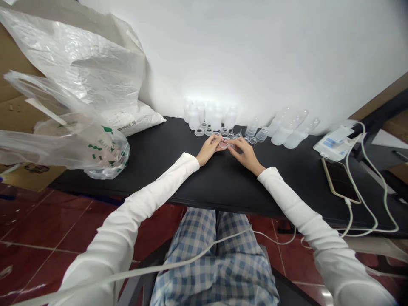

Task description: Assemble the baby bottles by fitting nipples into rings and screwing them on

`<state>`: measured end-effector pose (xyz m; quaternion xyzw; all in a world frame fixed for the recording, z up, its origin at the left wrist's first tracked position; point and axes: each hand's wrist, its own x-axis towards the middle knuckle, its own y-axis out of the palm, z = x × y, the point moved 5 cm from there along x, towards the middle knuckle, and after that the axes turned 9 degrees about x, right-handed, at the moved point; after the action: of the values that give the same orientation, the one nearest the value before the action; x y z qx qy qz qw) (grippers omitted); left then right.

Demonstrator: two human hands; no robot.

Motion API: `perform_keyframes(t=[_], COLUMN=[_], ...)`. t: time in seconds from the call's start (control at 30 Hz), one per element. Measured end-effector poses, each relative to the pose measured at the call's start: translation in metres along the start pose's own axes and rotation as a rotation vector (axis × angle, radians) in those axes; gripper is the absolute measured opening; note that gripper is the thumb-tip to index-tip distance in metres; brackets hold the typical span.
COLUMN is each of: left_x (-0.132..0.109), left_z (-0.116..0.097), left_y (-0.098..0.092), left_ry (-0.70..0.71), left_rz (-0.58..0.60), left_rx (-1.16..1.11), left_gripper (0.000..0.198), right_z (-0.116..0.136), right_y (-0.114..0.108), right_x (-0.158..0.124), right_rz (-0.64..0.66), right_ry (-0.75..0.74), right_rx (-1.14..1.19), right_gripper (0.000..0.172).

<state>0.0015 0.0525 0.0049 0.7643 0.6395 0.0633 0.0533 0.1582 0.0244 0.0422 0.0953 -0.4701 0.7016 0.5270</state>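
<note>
Both my hands meet over the middle of the black table (165, 165). My left hand (208, 149) and my right hand (245, 152) pinch a small clear plastic ring (224, 143) between their fingertips. Just beyond them lie several loose clear rings (204, 130) and small clear cap pieces (251, 137). Behind those, against the white wall, stand several translucent plastic bottles (210, 114), and more bottles (288, 127) lie tipped on their sides to the right.
A large clear plastic bag (95, 148) holding clear parts sits at the table's left, with white bags (134, 119) behind it. At the right lie a phone (341, 180) on a white cable (366, 170) and a small white-blue box (334, 142). Cardboard stands far left.
</note>
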Motion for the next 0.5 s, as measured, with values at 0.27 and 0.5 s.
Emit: perform_keyframes(t=[0.27, 0.5], left_x=[0.001, 0.002], left_z=[0.003, 0.004], left_y=[-0.003, -0.003], left_ry=[-0.038, -0.023], left_rz=[-0.039, 0.000], left_rx=[-0.010, 0.041], left_gripper=[0.024, 0.027], right_z=[-0.021, -0.013], right_y=[0.004, 0.003], right_x=[-0.004, -0.005], right_rz=[-0.102, -0.019], right_ry=[0.157, 0.206], right_rx=[0.158, 0.136], right_gripper=[0.044, 0.042])
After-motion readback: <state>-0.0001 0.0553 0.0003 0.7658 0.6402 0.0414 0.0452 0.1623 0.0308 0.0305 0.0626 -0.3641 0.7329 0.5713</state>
